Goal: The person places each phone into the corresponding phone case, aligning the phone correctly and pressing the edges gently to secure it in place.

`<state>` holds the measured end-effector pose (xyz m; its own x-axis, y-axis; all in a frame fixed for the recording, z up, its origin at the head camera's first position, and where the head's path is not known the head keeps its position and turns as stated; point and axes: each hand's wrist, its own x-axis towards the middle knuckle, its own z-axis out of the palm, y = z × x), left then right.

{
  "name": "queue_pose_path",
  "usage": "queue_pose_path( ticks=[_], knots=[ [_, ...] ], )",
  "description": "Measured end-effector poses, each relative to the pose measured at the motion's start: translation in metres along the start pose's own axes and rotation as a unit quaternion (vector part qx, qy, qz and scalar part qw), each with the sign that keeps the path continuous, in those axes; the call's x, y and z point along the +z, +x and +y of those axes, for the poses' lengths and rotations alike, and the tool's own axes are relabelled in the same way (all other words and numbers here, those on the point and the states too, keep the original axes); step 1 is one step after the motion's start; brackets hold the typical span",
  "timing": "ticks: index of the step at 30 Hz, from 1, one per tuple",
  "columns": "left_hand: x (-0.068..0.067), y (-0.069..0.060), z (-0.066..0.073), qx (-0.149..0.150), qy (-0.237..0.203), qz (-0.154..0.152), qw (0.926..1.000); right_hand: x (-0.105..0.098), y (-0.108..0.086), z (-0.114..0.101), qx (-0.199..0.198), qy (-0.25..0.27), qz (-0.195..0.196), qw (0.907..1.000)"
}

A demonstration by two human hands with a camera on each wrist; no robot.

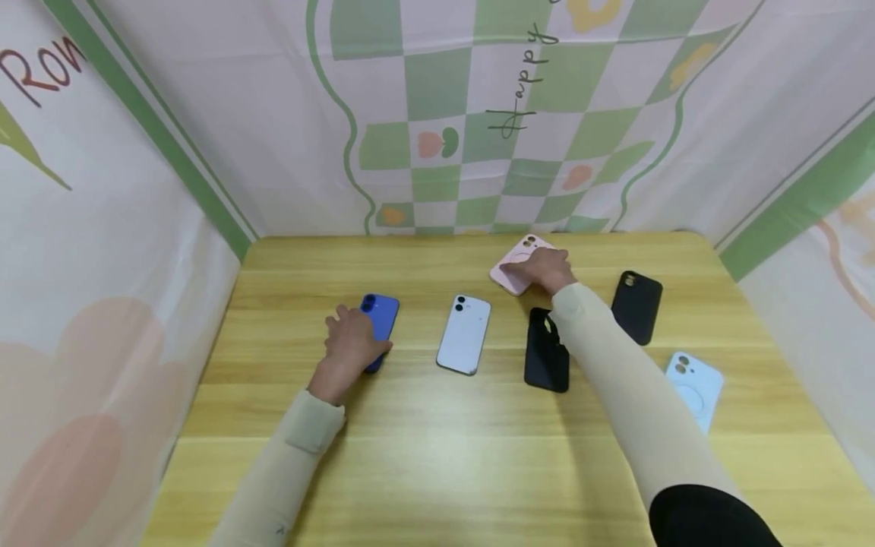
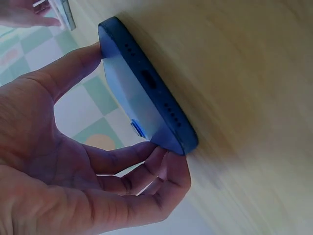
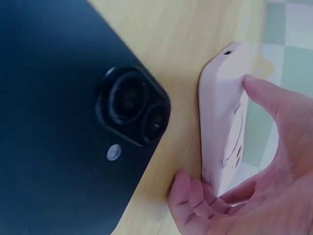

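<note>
My left hand (image 1: 352, 342) holds a blue phone (image 1: 384, 313) by its two long edges, back side up, on the left of the table. Its port end (image 2: 149, 81) faces the left wrist camera, with the thumb on one edge and the fingers on the other. My right hand (image 1: 543, 270) grips a pink phone case (image 1: 509, 281) with a ring on its back near the table's far edge. In the right wrist view, thumb and fingers span the pink case (image 3: 220, 112). Between the hands lies a white phone (image 1: 465, 334), back side up.
Under the right sleeve lies a black phone-shaped piece (image 1: 547, 365). A dark back with camera lenses (image 3: 54, 127) fills much of the right wrist view. Further right are a black phone case (image 1: 637, 308) and a light blue case (image 1: 704, 387). A patterned curtain (image 1: 437, 91) hangs behind the table.
</note>
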<state>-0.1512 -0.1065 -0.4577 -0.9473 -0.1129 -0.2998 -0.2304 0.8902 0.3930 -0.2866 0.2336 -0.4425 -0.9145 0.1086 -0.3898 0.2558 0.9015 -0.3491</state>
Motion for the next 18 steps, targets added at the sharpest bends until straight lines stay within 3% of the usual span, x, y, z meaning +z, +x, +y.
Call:
queue_pose_path(
  ticks=[4,11,18],
  knots=[
    [-0.001,-0.001,0.001,-0.002,0.008,0.001,1.0,-0.002,0.0,-0.004,-0.001,0.002,-0.007,1.0],
    [0.001,0.001,0.002,-0.009,0.016,0.004,0.9998,0.002,0.001,-0.017,0.042,-0.001,0.008,0.9991],
    [0.003,0.003,0.0,0.01,0.022,0.011,0.9997,0.0,0.005,-0.022,0.051,-0.001,0.007,0.9987]
  ],
)
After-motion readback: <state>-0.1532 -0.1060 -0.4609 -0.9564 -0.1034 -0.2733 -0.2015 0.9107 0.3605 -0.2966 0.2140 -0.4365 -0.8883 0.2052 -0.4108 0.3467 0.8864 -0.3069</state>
